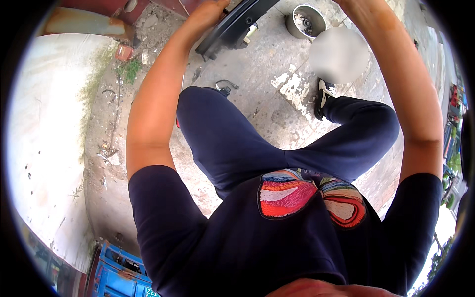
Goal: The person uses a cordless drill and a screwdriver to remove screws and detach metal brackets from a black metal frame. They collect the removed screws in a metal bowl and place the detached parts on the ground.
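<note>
My left hand [212,12] is at the upper edge, against the near side of a long black, slightly curved part [236,25] with small fittings on its underside. The picture's edge and the part hide most of its fingers. Of my right hand [349,3] only the wrist end shows at the top, right of a round metal bowl [293,28]; its fingers are out of the picture. Small dark metal pieces [306,24] lie in the bowl. Near my left knee, a small dark piece with a curved black arm [226,87] rests on the ground.
A pale, blurred round patch [339,55] covers the spot beside the bowl. My black-and-white shoe [322,101] stands below it. A white wall [54,123] runs along the left, with a broken brick [124,52] at its foot. A blue vehicle [116,277] stands at lower left.
</note>
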The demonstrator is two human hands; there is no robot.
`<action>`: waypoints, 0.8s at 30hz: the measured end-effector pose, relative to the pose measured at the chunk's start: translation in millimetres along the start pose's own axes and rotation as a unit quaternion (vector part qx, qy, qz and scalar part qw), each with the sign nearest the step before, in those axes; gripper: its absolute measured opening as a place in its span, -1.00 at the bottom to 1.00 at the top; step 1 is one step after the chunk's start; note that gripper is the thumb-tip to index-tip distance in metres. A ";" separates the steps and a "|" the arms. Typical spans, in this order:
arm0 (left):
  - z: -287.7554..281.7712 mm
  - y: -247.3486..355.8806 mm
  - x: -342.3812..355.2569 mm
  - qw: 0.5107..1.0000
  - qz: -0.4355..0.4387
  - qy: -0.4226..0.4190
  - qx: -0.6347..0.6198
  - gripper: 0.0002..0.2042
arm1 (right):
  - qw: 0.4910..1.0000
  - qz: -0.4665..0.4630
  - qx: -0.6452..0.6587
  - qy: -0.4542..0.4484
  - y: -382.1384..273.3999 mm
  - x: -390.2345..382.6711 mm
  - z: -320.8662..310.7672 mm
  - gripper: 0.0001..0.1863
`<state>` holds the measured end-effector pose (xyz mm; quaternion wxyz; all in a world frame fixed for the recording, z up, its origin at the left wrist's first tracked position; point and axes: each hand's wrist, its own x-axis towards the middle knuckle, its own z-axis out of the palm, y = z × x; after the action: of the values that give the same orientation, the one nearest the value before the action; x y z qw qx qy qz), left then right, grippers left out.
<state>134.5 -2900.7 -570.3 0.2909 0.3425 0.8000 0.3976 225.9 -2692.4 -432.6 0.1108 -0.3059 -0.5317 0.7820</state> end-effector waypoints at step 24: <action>-16.3 26.8 -3.1 0.989 -0.053 -0.030 0.137 -0.58 | 0.996 -0.044 -0.001 0.079 8.8 5.4 10.2 -0.93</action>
<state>132.9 -2898.2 -538.9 0.2858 0.3486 0.8547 0.2576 216.8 -2701.1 -439.9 0.1862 -0.3427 -0.5349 0.7495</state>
